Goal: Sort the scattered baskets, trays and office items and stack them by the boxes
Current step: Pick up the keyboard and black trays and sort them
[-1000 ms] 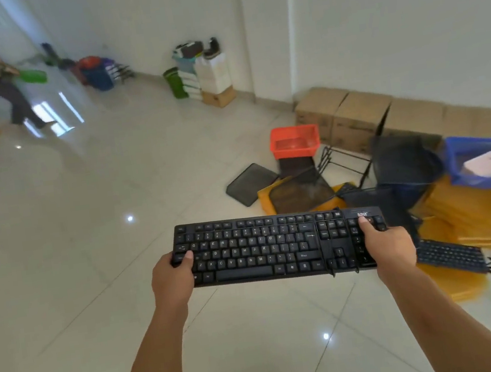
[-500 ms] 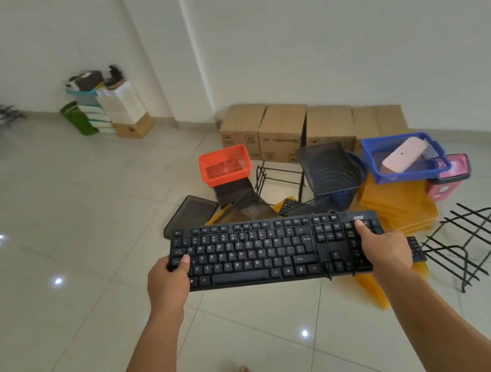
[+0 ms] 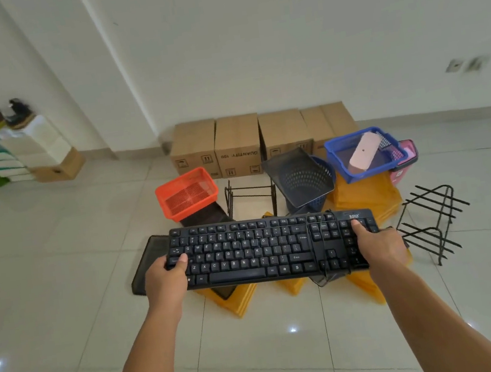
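Left hand [image 3: 165,282] and right hand [image 3: 380,244] grip ends of black keyboard [image 3: 265,250], held level above floor. Beyond: yellow trays [image 3: 364,198], orange basket [image 3: 187,193], blue basket [image 3: 334,150], cardboard boxes [image 3: 237,141] against wall.
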`<state>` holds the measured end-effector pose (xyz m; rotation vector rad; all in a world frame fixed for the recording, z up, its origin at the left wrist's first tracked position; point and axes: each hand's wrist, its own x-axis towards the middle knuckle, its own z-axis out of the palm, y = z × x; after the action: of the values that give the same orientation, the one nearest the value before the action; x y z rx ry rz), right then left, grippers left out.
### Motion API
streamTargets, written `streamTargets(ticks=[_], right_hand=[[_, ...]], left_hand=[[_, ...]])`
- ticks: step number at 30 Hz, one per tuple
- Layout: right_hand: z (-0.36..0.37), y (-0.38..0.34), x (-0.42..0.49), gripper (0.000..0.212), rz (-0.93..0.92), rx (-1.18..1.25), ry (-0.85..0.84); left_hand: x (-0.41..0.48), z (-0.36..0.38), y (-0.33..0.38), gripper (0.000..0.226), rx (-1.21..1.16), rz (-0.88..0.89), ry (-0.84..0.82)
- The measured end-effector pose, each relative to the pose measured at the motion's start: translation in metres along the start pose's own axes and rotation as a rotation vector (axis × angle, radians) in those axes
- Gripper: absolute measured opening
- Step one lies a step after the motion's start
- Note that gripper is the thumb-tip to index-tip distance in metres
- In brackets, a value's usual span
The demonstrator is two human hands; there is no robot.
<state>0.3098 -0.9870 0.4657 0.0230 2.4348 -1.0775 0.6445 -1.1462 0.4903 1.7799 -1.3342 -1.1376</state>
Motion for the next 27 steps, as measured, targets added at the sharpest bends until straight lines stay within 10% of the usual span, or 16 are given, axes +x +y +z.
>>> streamTargets(ticks=[27], right_hand=[[0.063,-0.165,0.288,0.063,0.042,-0.060,-0.127]], left_hand=[[0.169,0.245,0.127,0.012,0.049,-0.079,0.008]])
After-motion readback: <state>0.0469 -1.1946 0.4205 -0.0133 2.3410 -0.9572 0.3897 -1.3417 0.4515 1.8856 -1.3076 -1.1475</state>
